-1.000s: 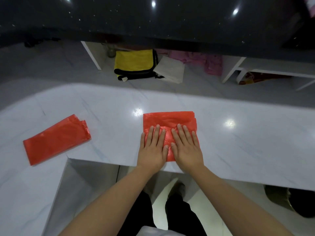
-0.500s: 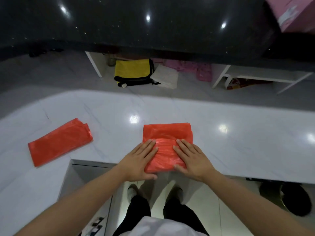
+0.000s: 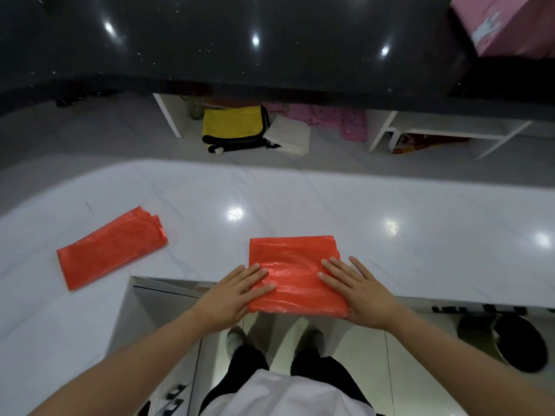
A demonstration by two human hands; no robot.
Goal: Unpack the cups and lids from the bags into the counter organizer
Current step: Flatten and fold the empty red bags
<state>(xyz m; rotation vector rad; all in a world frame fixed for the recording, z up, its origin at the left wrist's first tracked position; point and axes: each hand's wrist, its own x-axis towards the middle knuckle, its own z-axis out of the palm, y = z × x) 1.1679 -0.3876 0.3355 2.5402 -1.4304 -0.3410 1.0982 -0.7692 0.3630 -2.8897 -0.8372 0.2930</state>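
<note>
Left hand (image 3: 232, 291) and right hand (image 3: 359, 291), fingers straight, press flat a folded red plastic bag (image 3: 295, 273) at lower centre of the white surface (image 3: 420, 223). Unpacking looks finished; next, probably fold it smaller.

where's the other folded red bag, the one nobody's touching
In the head view, the second folded red bag lies on the white counter, left of the bag under both hands.

white marble counter (image 3: 330, 199) | yellow bag with black trim (image 3: 232, 126) on floor beyond it | white cloth (image 3: 289, 136) just beside the bag | pink items (image 3: 345, 123) under dark counter (image 3: 270, 64) | pink box (image 3: 507, 25) top right
</note>
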